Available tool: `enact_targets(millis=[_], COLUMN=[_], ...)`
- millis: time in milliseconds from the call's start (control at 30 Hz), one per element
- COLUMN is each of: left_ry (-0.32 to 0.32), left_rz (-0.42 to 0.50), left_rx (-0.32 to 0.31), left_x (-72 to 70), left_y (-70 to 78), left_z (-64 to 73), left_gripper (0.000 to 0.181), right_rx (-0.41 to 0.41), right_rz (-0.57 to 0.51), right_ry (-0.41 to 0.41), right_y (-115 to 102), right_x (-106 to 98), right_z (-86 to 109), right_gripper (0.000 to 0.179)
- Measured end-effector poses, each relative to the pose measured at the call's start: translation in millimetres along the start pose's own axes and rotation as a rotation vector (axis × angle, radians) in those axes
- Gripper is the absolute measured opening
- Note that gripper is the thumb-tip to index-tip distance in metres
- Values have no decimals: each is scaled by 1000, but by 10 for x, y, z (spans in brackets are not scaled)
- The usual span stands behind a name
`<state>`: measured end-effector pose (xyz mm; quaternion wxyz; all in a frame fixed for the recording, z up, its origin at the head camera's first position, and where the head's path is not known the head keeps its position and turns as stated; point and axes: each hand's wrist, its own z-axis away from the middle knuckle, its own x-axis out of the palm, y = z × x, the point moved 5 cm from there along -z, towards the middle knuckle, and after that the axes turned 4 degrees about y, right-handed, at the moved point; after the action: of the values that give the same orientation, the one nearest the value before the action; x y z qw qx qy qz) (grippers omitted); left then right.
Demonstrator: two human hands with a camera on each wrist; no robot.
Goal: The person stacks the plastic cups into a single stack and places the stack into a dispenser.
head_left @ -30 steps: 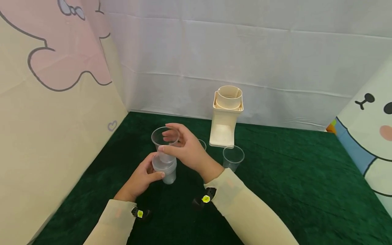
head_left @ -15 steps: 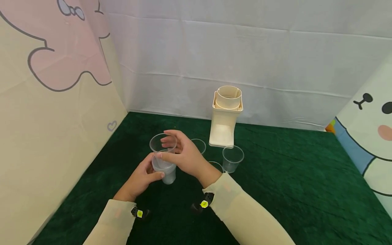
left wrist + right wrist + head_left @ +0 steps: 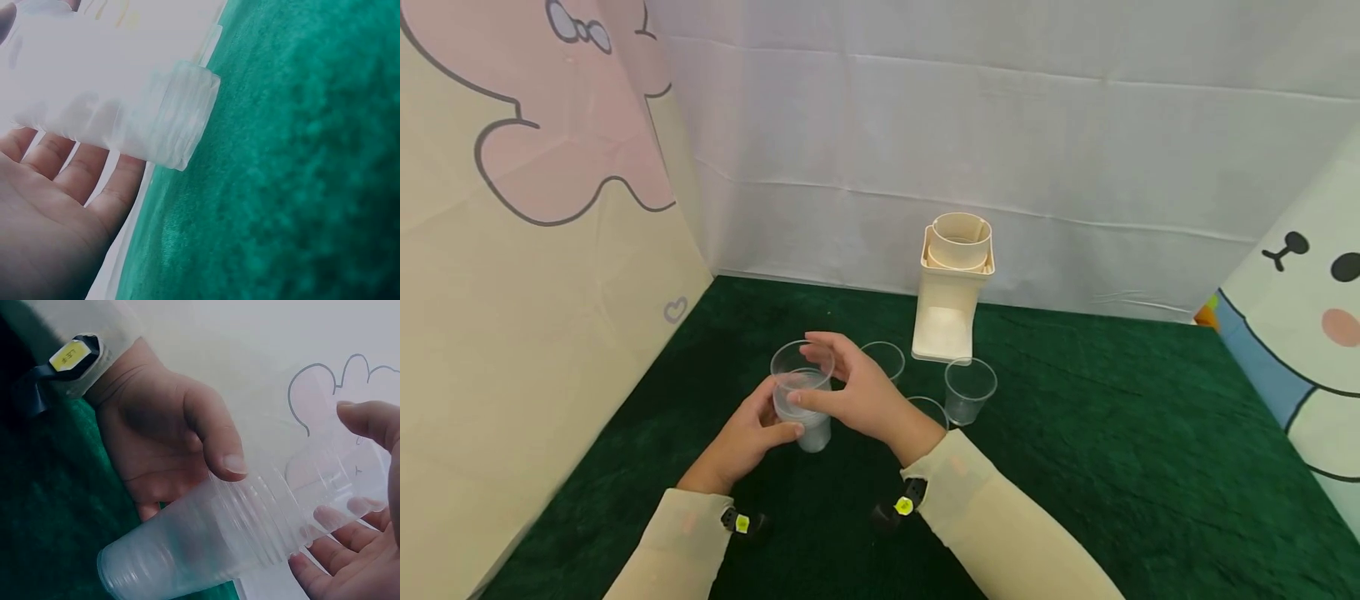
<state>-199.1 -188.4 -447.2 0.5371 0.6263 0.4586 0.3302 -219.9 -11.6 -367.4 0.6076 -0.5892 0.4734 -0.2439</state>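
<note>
My left hand (image 3: 737, 442) grips a stack of clear plastic cups (image 3: 814, 435) above the green cloth. In the right wrist view, the left thumb lies across the stacked rims, with the stack's base (image 3: 119, 575) pointing down to the left. My right hand (image 3: 868, 400) holds another clear plastic cup (image 3: 784, 367), thumb on the near side and fingers behind. That cup's lower part sits inside the stack's mouth; its upper part stands out above. In the left wrist view, the left fingers (image 3: 84, 169) lie along the stack, and its ridged end faces the cloth.
Three clear cups stand beyond and beside my right forearm: one cup (image 3: 970, 396) in full view, a second cup (image 3: 887, 357) and a third cup (image 3: 934, 407) partly hidden. Behind them a cream plastic chute (image 3: 946, 317) stands against the white curtain (image 3: 820, 233). Green cloth (image 3: 1135, 450) covers the table.
My right hand has moved down, lowering its cup deeper into the stack. The left hand has stayed in place. More of the cups behind the right hand now shows.
</note>
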Motion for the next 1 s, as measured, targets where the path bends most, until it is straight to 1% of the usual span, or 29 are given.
enact_targets(millis=[133,267,433,567,733,833,1000], left_ry=[-7,-10,-19,-23,-13,-1,11], left_rz=[-25,-54,-44,-37,-63,-82,-93], left_rx=[1,-13,-13,-7,-19,-37,-64], left_x=[-8,-10,-6,-4,-15,-27,-36], left_y=[6,12,31,49,45,34,25], left_z=[2,12,11,6,7,10,7], left_gripper=[62,62,63,64,65,65,64], right_rx=[20,34,48,63,83,75,49], right_rz=[6,10,24,48,69,79,123], right_ry=[-11,-31,-59,-62,-56,-58,-65], right_y=[27,47,60,80,104,96,68], right_x=[6,27,56,57,48,44,17], right_z=[10,23,44,51,64,82,118], right_gripper=[76,76,78,79,80,80,82])
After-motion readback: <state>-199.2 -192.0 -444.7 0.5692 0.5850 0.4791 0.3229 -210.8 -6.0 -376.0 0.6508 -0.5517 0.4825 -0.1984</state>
